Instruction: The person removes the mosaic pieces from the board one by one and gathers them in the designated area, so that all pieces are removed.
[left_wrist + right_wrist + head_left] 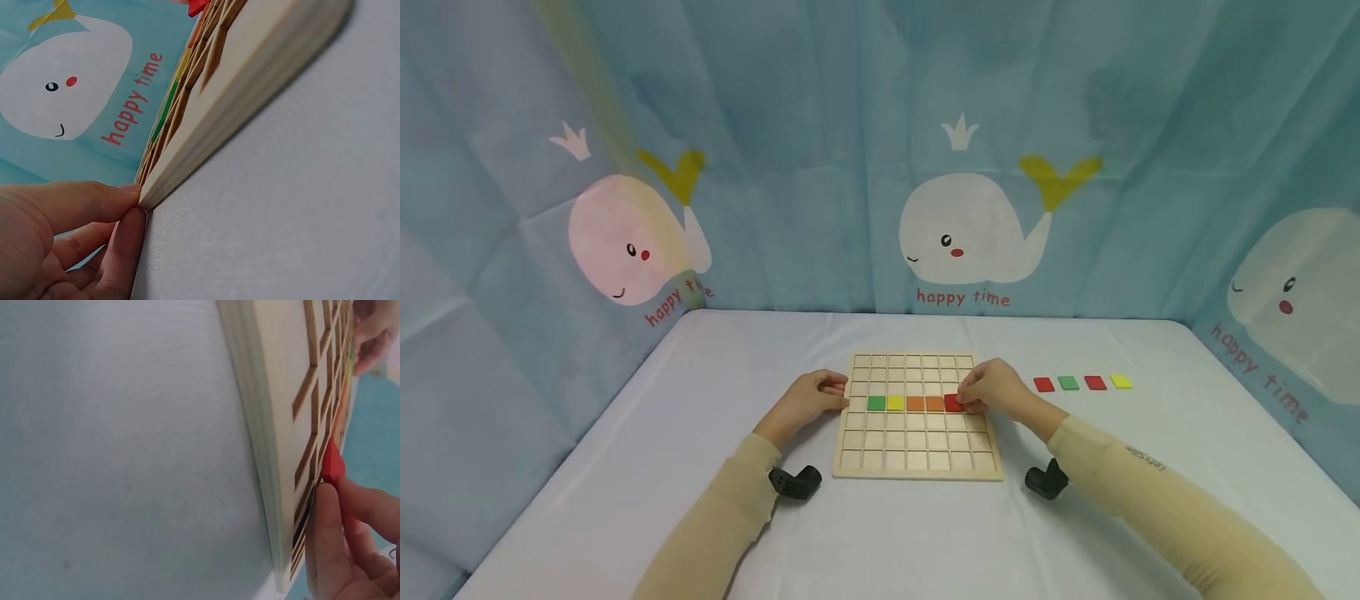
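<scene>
A light wooden grid board [916, 438] lies on the table in front of me. Along one of its rows sit a green tile [876, 403], a yellow tile [896, 403] and two orange tiles [915, 404], side by side. My right hand [997, 389] pinches a red square tile [333, 464] between thumb and fingers at the right end of that row; it looks tilted in the right wrist view. At the board's left edge, my left hand [805, 402] grips the rim between thumb and fingers, as the left wrist view shows.
Right of the board, a loose red tile [1043, 384], a green tile [1068, 382], another red tile [1095, 382] and a yellow tile [1121, 381] lie spaced in a line. A white cloth [910, 542] covers the table. Behind hangs a blue whale-print curtain [820, 167].
</scene>
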A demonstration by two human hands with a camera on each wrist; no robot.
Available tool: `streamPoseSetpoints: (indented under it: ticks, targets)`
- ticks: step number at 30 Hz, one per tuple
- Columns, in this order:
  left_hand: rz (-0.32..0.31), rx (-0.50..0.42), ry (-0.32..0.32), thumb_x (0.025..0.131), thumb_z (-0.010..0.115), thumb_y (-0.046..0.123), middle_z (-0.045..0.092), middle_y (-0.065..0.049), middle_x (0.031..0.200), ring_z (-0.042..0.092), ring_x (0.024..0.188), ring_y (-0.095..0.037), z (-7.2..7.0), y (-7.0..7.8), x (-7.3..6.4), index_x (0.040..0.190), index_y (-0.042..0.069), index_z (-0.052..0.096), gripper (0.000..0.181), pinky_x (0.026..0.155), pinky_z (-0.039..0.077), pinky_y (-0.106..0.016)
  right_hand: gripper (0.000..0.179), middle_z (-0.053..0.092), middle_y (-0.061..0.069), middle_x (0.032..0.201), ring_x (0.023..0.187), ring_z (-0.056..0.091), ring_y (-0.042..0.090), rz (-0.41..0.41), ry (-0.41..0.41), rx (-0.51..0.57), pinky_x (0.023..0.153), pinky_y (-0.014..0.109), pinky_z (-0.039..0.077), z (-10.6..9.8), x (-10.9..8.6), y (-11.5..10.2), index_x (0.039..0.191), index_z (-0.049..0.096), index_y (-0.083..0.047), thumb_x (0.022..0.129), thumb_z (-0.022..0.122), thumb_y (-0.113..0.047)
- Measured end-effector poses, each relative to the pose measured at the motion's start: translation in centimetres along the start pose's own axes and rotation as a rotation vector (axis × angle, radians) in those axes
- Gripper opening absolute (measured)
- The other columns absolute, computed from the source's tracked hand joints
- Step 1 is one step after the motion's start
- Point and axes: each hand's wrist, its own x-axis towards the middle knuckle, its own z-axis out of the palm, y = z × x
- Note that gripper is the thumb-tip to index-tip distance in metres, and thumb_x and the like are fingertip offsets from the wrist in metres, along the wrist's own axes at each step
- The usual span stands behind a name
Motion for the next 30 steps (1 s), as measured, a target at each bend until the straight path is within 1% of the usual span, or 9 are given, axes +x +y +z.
streamPoseSetpoints:
  ticks: [5,9,14,21,25,30]
  targets:
    - [0.001,0.0,-0.013,0.089,0.071,0.006,0.063,-0.014,0.116,0.06,0.101,-0.019,0.2,0.1,0.0,0.13,-0.002,0.059,0.044,0.08,0.052,-0.022,0.009,0.074,0.007,0.084,0.064,0.066,0.009,0.049,0.006,-0.001,0.067,0.025,0.059,0.0,0.0,0.0,0.089,0.073,0.002,0.086,0.075,-0.006]
    - [0.007,0.01,-0.011,0.089,0.071,0.006,0.064,-0.014,0.116,0.06,0.102,-0.02,0.1,0.2,0.1,0.13,-0.001,0.059,0.043,0.081,0.052,-0.022,0.011,0.074,0.008,0.085,0.065,0.067,0.01,0.048,0.002,0.008,0.069,0.025,0.06,-0.2,-0.1,-0.1,0.092,0.074,0.002,0.087,0.075,-0.007]
    - [-0.004,0.012,-0.007,0.089,0.071,0.006,0.064,-0.014,0.118,0.06,0.102,-0.019,-0.1,0.2,0.3,0.131,-0.001,0.059,0.044,0.08,0.052,-0.021,0.012,0.075,0.006,0.085,0.068,0.069,0.011,0.043,-0.016,0.043,0.072,0.027,0.06,-0.7,-0.3,-0.1,0.094,0.075,0.003,0.088,0.074,-0.007]
    - [0.003,-0.001,-0.021,0.089,0.07,0.006,0.063,-0.014,0.117,0.059,0.102,-0.02,-0.1,0.5,0.1,0.131,0.0,0.058,0.044,0.081,0.052,-0.023,0.018,0.075,0.007,0.09,0.07,0.071,0.011,0.059,-0.015,0.044,0.073,0.026,0.06,-2.1,-1.0,-0.1,0.101,0.074,0.003,0.088,0.073,-0.01]
    - [-0.009,-0.008,-0.017,0.089,0.071,0.006,0.063,-0.012,0.117,0.06,0.102,-0.018,-0.1,0.5,0.1,0.131,0.001,0.059,0.044,0.083,0.052,-0.023,0.022,0.076,0.009,0.094,0.072,0.072,0.011,0.06,-0.03,0.035,0.075,0.027,0.06,-2.9,-1.5,-0.1,0.105,0.074,0.004,0.089,0.073,-0.012]
    - [0.004,0.005,-0.017,0.09,0.07,0.006,0.063,-0.014,0.117,0.06,0.102,-0.019,-0.3,0.4,0.0,0.131,-0.001,0.058,0.044,0.082,0.052,-0.023,0.026,0.076,0.007,0.092,0.074,0.071,0.011,0.053,-0.029,0.008,0.076,0.028,0.06,-4.3,-2.1,0.2,0.108,0.073,0.004,0.09,0.073,-0.015]
